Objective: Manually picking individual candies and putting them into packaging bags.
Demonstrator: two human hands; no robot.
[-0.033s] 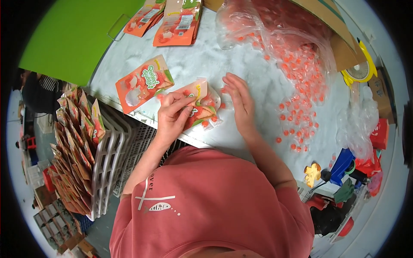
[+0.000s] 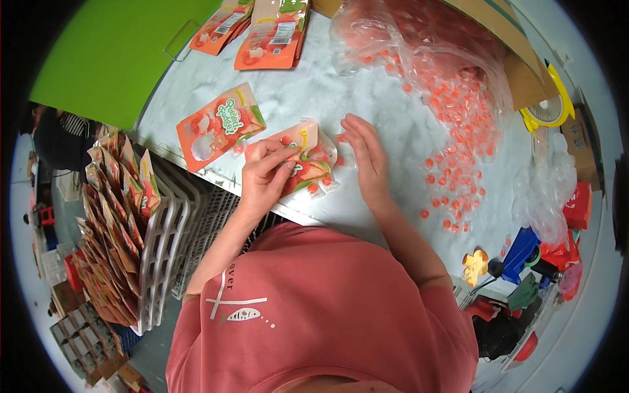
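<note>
My left hand point(image 2: 265, 171) pinches a pink and orange candy pouch point(image 2: 310, 140) between thumb and fingers at its left side, near the table's front edge. Several individually wrapped red candies point(image 2: 344, 159) lie by the pouch's right and lower edges. Just right of these, my right hand point(image 2: 368, 157) holds nothing, its fingers stretched out and palm turned toward the pouch. Another pouch point(image 2: 221, 128) of the same kind lies flat to the left of my left hand.
Loose wrapped candies point(image 2: 452, 177) spread across the right of the table point(image 2: 308, 88) from a clear plastic bag point(image 2: 367, 26). Stacked pouches point(image 2: 268, 46) lie at the back. White crates point(image 2: 160, 242) holding many pouches point(image 2: 111, 236) stand left. A yellow fan point(image 2: 549, 108) sits far right.
</note>
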